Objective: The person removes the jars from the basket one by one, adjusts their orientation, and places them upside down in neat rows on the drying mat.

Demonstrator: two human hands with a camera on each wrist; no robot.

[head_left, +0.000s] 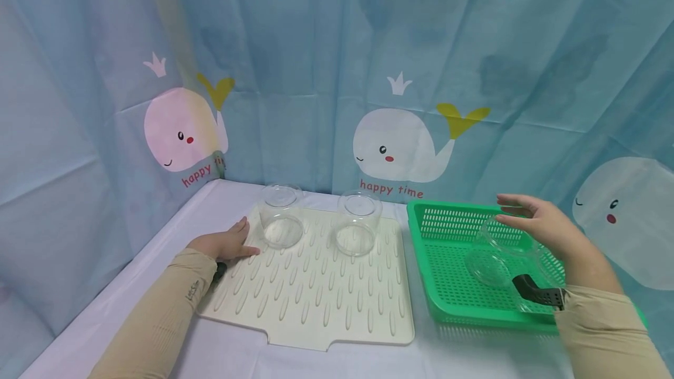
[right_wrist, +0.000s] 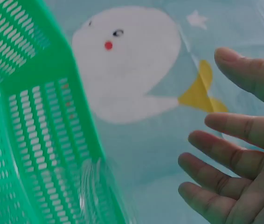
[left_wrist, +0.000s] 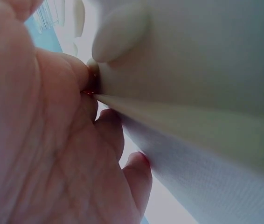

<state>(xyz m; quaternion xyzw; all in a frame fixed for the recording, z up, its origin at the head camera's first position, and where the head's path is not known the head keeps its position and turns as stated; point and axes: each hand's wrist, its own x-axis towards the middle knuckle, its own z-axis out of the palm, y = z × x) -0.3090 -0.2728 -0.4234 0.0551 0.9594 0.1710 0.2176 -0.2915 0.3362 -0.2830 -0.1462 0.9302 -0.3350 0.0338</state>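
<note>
My left hand lies against the left edge of a cream ribbed drying mat, fingers extended and thumb spread over the mat. In the left wrist view its fingertips touch the mat's side edge. Two clear plastic cups stand on the mat's far half, a left cup and a right cup. My right hand hovers over a green basket, fingers apart and nothing held. Beneath it, clear containers lie in the basket; their outlines overlap, so how many is hard to tell.
A white cloth covers the table under the mat and basket. Behind hangs a blue curtain printed with whales. The basket stands close to the mat's right edge. Black wrist mounts sit at both wrists.
</note>
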